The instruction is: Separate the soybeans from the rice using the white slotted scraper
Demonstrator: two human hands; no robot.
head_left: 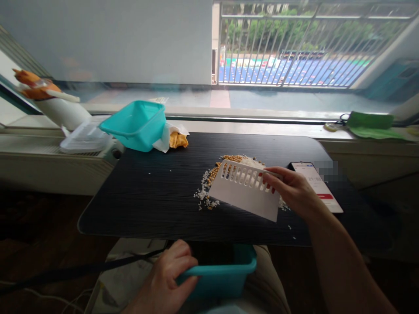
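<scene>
In my right hand (294,187) is a white plastic scraper (244,200) with a row of slots along its upper side. Its flat lower edge tilts over the tabletop. Partly behind it lies a heap of yellow soybeans (213,172) and white rice grains (252,162), with loose rice (201,193) scattered to the left. My left hand (173,272) grips the near left rim of a teal plastic bin (222,270). That bin sits at my lap, just below the table's front edge, and its dark inside cannot be made out.
A phone (317,187) lies on the black table (157,213) at the right. Back left are another teal bin (137,124), a crumpled orange cloth (178,140) and a clear lid (87,136). A green cloth (371,125) rests on the windowsill.
</scene>
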